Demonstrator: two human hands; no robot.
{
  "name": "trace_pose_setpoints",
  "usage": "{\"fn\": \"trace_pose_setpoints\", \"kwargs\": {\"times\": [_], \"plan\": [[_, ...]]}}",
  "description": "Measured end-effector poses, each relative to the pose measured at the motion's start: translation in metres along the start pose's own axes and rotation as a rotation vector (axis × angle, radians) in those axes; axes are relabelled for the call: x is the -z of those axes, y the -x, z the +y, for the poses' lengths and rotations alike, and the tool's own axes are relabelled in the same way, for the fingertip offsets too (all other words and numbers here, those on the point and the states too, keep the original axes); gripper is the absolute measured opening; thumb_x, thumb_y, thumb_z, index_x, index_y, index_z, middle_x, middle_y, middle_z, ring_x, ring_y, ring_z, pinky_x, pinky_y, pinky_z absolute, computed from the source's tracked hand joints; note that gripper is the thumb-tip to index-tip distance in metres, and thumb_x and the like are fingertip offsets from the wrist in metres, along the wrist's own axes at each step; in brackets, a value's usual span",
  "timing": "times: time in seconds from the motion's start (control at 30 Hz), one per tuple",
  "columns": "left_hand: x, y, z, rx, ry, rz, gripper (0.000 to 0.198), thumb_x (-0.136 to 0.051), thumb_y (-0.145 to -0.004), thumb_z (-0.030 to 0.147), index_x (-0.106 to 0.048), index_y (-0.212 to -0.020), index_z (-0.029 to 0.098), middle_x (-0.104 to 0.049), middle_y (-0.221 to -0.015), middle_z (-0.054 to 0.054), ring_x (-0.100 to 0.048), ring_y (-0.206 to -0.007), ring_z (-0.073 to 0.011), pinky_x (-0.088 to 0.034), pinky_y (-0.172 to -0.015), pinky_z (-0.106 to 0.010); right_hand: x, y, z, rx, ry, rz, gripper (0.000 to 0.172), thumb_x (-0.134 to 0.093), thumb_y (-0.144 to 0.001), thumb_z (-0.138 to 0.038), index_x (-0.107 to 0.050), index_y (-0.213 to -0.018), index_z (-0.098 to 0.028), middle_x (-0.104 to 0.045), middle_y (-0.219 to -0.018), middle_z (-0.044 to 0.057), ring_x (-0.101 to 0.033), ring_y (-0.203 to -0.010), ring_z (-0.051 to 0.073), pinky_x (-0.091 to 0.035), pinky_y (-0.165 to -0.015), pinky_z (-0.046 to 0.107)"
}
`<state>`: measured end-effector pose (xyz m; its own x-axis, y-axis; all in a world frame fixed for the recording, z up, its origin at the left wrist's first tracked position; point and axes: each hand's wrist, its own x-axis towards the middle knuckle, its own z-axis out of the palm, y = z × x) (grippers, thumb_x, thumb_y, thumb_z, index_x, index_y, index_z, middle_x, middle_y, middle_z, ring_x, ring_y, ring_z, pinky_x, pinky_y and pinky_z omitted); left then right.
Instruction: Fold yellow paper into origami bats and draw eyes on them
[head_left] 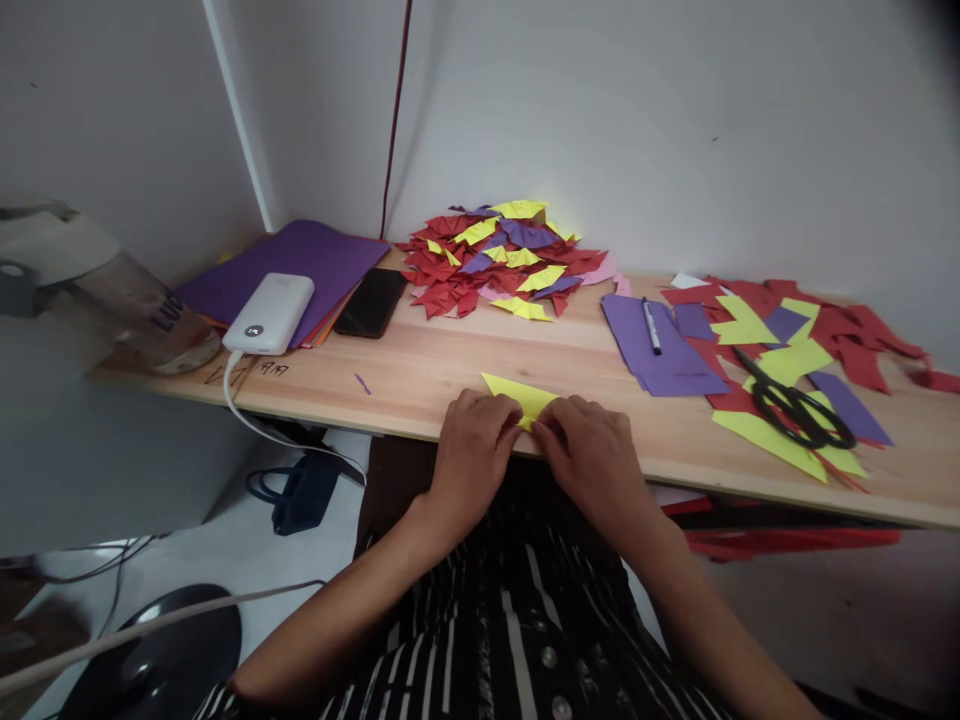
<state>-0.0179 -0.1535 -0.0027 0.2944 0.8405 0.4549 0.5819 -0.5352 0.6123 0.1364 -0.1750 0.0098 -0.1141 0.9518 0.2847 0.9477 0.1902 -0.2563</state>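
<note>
A small piece of yellow paper (525, 392) lies at the front edge of the wooden desk, its top edge showing beyond my fingers. My left hand (480, 430) is closed on its left part, thumb and fingers pinched together. On its right part my right hand (589, 435) pinches in the same way. The fingers hide the lower portion of the paper, so any crease there cannot be made out. Further back sits a heap of folded paper pieces (517, 262) in red, yellow and purple, some with small drawn marks.
To the right are purple sheets (637, 365) with a pen (652, 327), black-handled scissors (799, 405) and red and yellow paper scraps (802, 358). At left are a phone (372, 302), a white power bank (270, 314) with a cable, purple sheets and a clear bottle (142, 310).
</note>
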Motion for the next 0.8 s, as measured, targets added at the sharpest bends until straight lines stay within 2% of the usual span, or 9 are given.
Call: {"fn": "trace_pose_setpoints", "kwargs": {"times": [0.37, 0.8], "plan": [[-0.0013, -0.0034, 0.0054, 0.045, 0.003, -0.027, 0.011, -0.061, -0.082, 0.012, -0.054, -0.081, 0.020, -0.060, -0.079, 0.000, -0.050, -0.083, -0.0186, -0.039, -0.071, -0.033, -0.0066, 0.0090, 0.0033, -0.036, -0.175, 0.066, 0.011, -0.053, -0.090, -0.027, -0.059, -0.083, -0.022, -0.063, -0.084, 0.002, -0.053, -0.084, 0.022, -0.029, -0.078, 0.036], [-0.0047, -0.0035, 0.0065, 0.081, 0.005, -0.007, 0.012, -0.061, -0.080, 0.012, -0.053, -0.082, 0.021, -0.061, -0.080, 0.000, -0.051, -0.082, -0.0188, -0.039, -0.073, -0.035, -0.0096, 0.0078, 0.0000, -0.071, -0.172, 0.110, 0.013, -0.053, -0.088, -0.026, -0.057, -0.076, -0.022, -0.061, -0.078, 0.002, -0.052, -0.081, 0.022, -0.029, -0.076, 0.035]]}}
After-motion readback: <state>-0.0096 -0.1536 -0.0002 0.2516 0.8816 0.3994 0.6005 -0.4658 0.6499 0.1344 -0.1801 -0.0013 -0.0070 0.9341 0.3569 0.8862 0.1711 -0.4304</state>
